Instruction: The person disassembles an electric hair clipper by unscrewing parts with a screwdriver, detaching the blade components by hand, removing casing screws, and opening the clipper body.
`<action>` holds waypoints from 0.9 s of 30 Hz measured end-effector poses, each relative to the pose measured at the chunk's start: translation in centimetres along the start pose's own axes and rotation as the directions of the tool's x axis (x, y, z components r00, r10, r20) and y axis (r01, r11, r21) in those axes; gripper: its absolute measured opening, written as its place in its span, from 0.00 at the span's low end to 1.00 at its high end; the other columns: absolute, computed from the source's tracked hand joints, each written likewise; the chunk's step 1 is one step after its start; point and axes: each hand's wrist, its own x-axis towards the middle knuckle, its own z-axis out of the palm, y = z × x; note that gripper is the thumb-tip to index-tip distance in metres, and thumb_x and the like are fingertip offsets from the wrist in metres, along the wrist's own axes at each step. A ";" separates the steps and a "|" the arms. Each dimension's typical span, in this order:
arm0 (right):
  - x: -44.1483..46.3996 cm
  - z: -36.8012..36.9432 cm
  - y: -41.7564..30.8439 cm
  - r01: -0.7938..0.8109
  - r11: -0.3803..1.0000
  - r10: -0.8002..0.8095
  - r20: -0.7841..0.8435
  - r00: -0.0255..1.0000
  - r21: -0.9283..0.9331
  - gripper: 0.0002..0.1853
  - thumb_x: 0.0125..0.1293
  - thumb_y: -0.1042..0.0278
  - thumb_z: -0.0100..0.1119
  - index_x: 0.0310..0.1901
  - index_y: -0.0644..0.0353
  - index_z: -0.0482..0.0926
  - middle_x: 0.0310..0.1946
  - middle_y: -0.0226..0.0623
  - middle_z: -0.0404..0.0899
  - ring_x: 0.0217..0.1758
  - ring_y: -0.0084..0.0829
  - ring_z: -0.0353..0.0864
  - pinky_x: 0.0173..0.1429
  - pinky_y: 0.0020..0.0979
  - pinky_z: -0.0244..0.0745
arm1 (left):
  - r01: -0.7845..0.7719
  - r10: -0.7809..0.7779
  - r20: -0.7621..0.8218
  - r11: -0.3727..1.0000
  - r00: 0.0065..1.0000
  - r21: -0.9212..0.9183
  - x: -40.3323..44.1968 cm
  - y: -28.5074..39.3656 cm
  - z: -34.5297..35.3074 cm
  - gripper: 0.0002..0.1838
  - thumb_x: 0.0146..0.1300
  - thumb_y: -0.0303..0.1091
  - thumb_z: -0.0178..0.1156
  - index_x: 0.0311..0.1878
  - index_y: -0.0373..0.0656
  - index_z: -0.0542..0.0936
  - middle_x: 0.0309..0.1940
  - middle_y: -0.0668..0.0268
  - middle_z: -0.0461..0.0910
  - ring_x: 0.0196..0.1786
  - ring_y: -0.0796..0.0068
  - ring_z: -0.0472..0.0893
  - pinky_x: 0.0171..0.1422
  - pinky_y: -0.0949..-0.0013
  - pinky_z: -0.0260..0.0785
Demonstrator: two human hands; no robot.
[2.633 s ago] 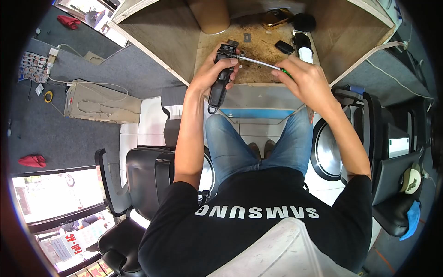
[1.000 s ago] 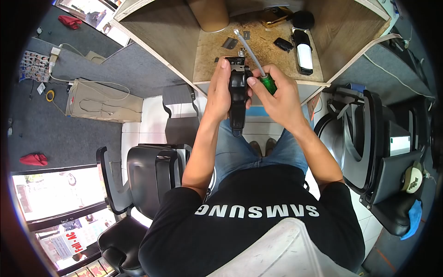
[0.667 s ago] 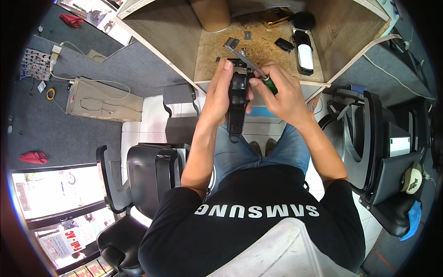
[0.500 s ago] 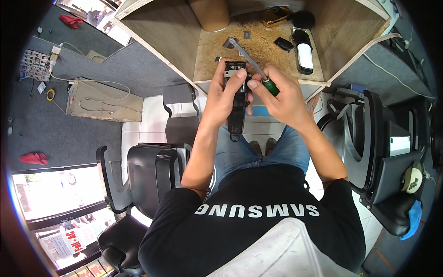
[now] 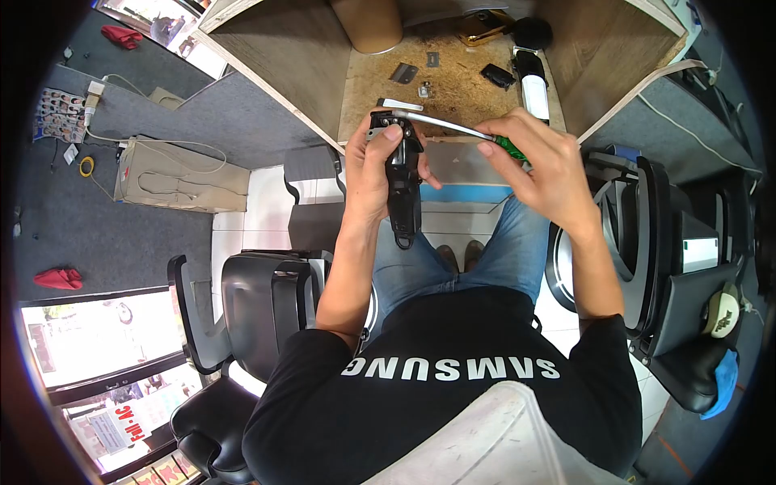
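While my left hand (image 5: pixel 369 174) grips the clipper (image 5: pixel 404 190), its long axis runs nearly straight away from me, the cutting head at the far end and the hanging loop at the near end, over my jeans (image 5: pixel 412 271). The head leans a little to my left of the loop and reaches past the front edge of the shelf (image 5: pixel 461 101). My left palm lies along the clipper's left side, the thumb pressed across the top just below the head, and fingertips show beyond the right side. That forearm comes up almost parallel to the clipper.

My right hand (image 5: pixel 543 158) is closed on the green handle of the screwdriver (image 5: pixel 444 124), pinching it between thumb and fingers with the knuckles upward. The shaft runs crosswise to the clipper, pointing left and slightly away from me, its tip at the head; whether the tip sits in a screw I cannot tell. My right elbow is bent out, the forearm slanting inward.

On the shelf beyond lie a blade (image 5: pixel 403 74), a small metal part (image 5: pixel 424 90) near it, a black piece (image 5: pixel 497 76), and a white clipper (image 5: pixel 534 93), just beyond my right hand.
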 end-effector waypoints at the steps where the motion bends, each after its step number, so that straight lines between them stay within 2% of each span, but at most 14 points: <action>1: 0.3 -0.6 -0.1 0.052 0.997 -0.052 0.006 0.999 -0.054 0.08 0.68 0.67 0.70 0.47 0.57 0.88 0.31 0.34 0.84 0.27 0.35 0.85 0.32 0.36 0.77 | 0.010 -0.010 0.010 1.000 1.000 -0.005 0.0 0.0 0.0 0.21 0.73 0.43 0.58 0.53 0.31 0.73 0.34 0.51 0.78 0.24 0.65 0.81 0.26 0.52 0.86; 2: 0.5 -1.0 -0.2 0.062 0.995 -0.065 -0.040 0.997 -0.079 0.08 0.63 0.69 0.74 0.44 0.54 0.91 0.30 0.30 0.83 0.26 0.31 0.83 0.30 0.33 0.77 | 0.019 -0.019 0.020 1.000 1.000 -0.010 0.0 0.1 -0.1 0.22 0.72 0.43 0.58 0.54 0.31 0.73 0.34 0.51 0.78 0.24 0.65 0.81 0.26 0.52 0.86; 6: 0.3 -2.7 0.1 0.076 0.983 -0.079 -0.010 0.997 -0.166 0.06 0.61 0.70 0.75 0.40 0.54 0.91 0.29 0.27 0.83 0.24 0.29 0.82 0.28 0.32 0.76 | 0.022 -0.022 0.027 1.000 0.999 -0.019 0.1 0.2 -0.4 0.23 0.72 0.44 0.59 0.56 0.31 0.73 0.35 0.50 0.79 0.23 0.66 0.81 0.25 0.53 0.85; 9: 0.4 -2.6 0.1 0.117 0.980 -0.122 -0.017 0.992 -0.162 0.07 0.60 0.71 0.76 0.40 0.54 0.91 0.28 0.27 0.83 0.24 0.29 0.83 0.27 0.32 0.75 | 0.036 -0.036 0.017 0.999 0.999 -0.004 0.1 0.2 -0.3 0.24 0.71 0.44 0.60 0.56 0.31 0.73 0.34 0.50 0.79 0.23 0.66 0.80 0.24 0.53 0.84; 27: -0.3 -2.4 0.3 0.127 0.964 -0.137 -0.028 0.990 -0.232 0.06 0.58 0.71 0.77 0.38 0.54 0.91 0.28 0.26 0.81 0.24 0.26 0.82 0.27 0.30 0.76 | 0.047 -0.047 0.039 0.999 0.998 0.015 0.2 0.4 0.1 0.20 0.72 0.40 0.58 0.56 0.31 0.73 0.33 0.49 0.79 0.23 0.65 0.80 0.27 0.50 0.86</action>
